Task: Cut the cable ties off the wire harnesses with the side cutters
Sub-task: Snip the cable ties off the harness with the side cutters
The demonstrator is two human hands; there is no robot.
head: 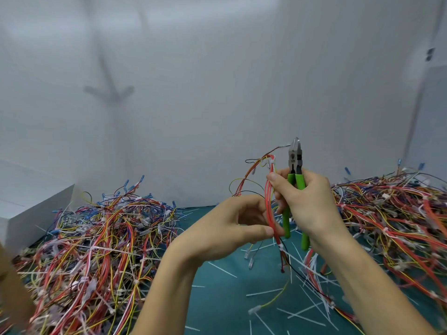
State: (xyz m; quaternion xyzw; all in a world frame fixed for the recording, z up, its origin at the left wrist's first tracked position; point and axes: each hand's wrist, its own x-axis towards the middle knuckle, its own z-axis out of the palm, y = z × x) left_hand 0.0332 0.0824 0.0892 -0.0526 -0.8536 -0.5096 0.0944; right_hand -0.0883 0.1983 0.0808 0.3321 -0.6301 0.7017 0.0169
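Observation:
My right hand [306, 201] grips the green-handled side cutters [295, 160], jaws pointing up, and its thumb and fingers also touch the upper part of a red wire harness [269, 204]. My left hand [238, 226] pinches the same harness lower down between thumb and fingers. The harness hangs upright between both hands above the mat. A white cable tie [271, 162] sits near the top of the harness, just left of the cutter jaws. Another white tie [280, 246] shows below my left thumb.
A big heap of tangled coloured harnesses [96, 250] fills the left of the green mat [217, 298]. A second heap [396, 218] lies at the right. Several cut white ties [266, 292] are scattered on the mat. A white box [31, 201] stands at the far left.

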